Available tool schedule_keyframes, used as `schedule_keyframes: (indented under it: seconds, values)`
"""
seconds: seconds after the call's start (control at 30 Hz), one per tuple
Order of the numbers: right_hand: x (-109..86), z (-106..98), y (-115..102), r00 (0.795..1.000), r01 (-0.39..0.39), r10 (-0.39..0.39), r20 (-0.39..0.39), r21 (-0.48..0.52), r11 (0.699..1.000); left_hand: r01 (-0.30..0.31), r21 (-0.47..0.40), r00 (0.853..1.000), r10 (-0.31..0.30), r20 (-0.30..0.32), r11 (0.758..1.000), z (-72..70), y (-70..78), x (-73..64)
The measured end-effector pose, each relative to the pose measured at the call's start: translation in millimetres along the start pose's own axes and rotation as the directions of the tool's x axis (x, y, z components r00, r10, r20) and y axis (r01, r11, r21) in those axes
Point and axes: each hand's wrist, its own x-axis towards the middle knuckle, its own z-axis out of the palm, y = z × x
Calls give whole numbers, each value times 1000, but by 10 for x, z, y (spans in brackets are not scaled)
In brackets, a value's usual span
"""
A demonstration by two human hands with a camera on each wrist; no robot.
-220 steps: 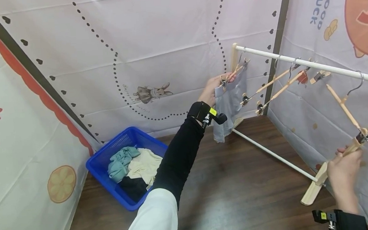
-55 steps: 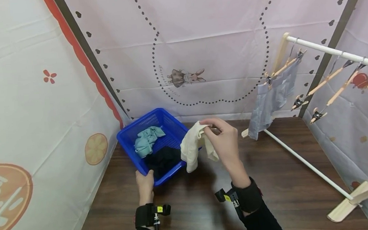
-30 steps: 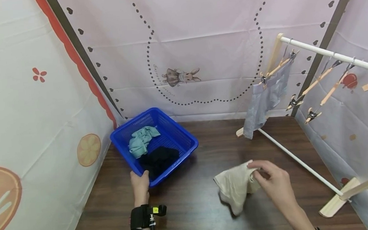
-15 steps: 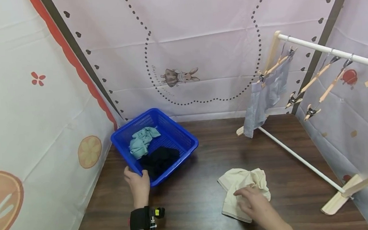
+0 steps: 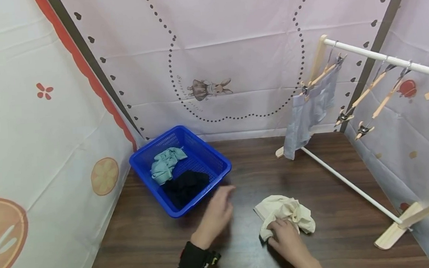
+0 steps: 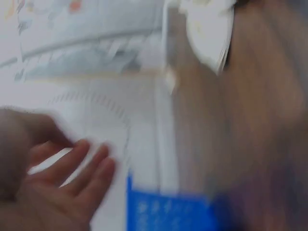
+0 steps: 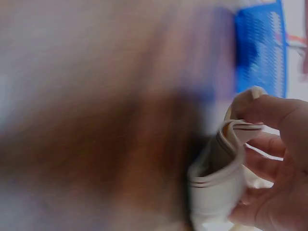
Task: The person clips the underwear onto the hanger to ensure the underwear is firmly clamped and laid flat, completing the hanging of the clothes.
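A crumpled cream garment (image 5: 291, 211) with a dark-stitched hem lies on the brown wooden surface. My right hand (image 5: 287, 239) is at its near side; in the right wrist view the thumb and fingers pinch a fold of the cloth (image 7: 219, 187). My left hand (image 5: 216, 215) is in the air just off the near right side of the blue basket (image 5: 217, 173), fingers loosely extended and holding nothing. Inside the basket are a teal cloth (image 5: 166, 164) and a black cloth (image 5: 188, 185). The left wrist view is blurred.
At the right stands a drying rack with a white top rail (image 5: 373, 58) and a lower bar (image 5: 349, 185). A grey-blue garment (image 5: 308, 119) hangs from a clip hanger at its far end. More wooden clip hangers (image 5: 385, 99) hang nearer. Printed fabric walls (image 5: 239, 65) enclose the surface.
Hands have left the rack; the grey-blue garment stays hanging. My right hand brought the cream garment from the basket to the surface. My left hand let go of the basket rim and moved right.
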Motion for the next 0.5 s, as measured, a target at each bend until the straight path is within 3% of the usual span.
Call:
schedule_keyframes:
  seconds: [0.03,0.07,0.13,0.2,0.27,0.33,0.4,0.47,0.5]
  values:
    - [39,-30,-15,1000,-16,17,-16,29,999,-2,-5,993,3,115,1000,94,30,-12]
    - [77,-71,-34,999,-35,37,-30,65,997,5,1,974,-5,227,1000,181,57,-29]
    - [143,-183,-76,995,-83,91,-42,160,984,21,14,914,-25,405,1000,344,95,-55]
    - [200,-321,-120,987,-147,160,-32,263,954,33,46,854,-52,518,998,477,126,-60]
    - [239,-474,-167,974,-202,225,-22,360,911,34,79,814,-73,576,996,590,141,-54]
    - [271,-616,-203,961,-242,277,-15,446,862,41,104,795,-96,599,994,667,157,-40]
    - [308,-744,-235,951,-260,309,-10,516,816,46,116,793,-107,599,992,719,167,-23]
    - [365,-853,-257,948,-258,319,-4,575,776,32,133,809,-104,579,991,740,170,1]
    - [405,-904,-265,950,-254,313,-1,584,771,40,134,820,-109,562,990,739,168,13]
